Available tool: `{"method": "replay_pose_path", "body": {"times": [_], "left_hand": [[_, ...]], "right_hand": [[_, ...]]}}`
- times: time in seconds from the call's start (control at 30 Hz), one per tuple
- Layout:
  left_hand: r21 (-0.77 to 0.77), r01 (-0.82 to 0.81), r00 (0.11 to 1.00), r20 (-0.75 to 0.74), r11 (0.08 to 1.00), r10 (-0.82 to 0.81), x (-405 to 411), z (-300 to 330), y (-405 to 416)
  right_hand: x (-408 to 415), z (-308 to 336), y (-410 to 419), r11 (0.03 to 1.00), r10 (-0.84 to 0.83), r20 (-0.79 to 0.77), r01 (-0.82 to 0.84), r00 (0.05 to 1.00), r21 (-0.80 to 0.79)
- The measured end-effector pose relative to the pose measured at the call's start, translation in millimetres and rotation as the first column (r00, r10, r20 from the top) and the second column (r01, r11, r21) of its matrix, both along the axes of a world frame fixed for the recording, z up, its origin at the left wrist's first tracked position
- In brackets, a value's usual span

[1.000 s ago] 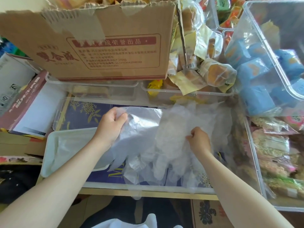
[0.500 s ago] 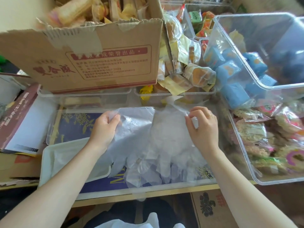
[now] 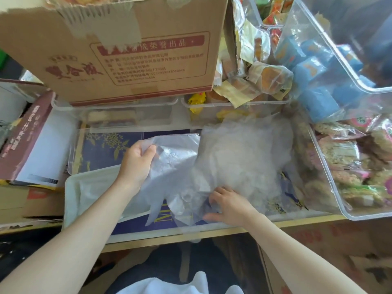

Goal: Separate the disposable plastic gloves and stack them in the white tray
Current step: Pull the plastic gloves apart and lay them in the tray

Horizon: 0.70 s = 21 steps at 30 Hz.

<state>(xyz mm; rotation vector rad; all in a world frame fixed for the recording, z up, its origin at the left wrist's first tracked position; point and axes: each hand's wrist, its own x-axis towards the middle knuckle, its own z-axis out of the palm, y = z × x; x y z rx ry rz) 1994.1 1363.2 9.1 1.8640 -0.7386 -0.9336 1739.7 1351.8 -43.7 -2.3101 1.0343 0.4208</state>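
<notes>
1. I see a white tray [image 3: 84, 187] at the counter's left with thin plastic lying in it; a clear bin [image 3: 331, 200] on the right holds wrapped snacks, and a cardboard box [image 3: 127, 49] sits behind.
2. Since half a second ago my right hand [image 3: 229, 205] has dropped from the pile's far edge to its near edge, resting spread on the film; whether it grips, I cannot tell.
3. My left hand [image 3: 136, 162] pinches one glove [image 3: 176, 162] by its cuff, beside the heap of gloves [image 3: 239, 158], cloudy and crumpled, fingers trailing toward me.
</notes>
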Motion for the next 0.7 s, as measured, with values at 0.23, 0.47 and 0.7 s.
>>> {"method": "replay_pose_path", "body": {"times": [0.23, 0.47, 0.7], "left_hand": [[-0.020, -0.003, 0.999, 0.046, 1.000, 0.004, 11, 1, 1], [-0.020, -0.101, 0.991, -0.094, 0.995, 0.098, 17, 14, 6], [0.011, -0.042, 0.992, -0.118, 0.999, 0.043, 24, 24, 10]], "right_hand": [[28, 5, -54, 0.907, -0.298, 0.213, 0.345, 0.931, -0.241], [48, -23, -99, 0.901, -0.360, -0.127, 0.309, 0.924, -0.305], [44, -9, -107, 0.794, -0.568, 0.101, 0.576, 0.817, -0.195]]}}
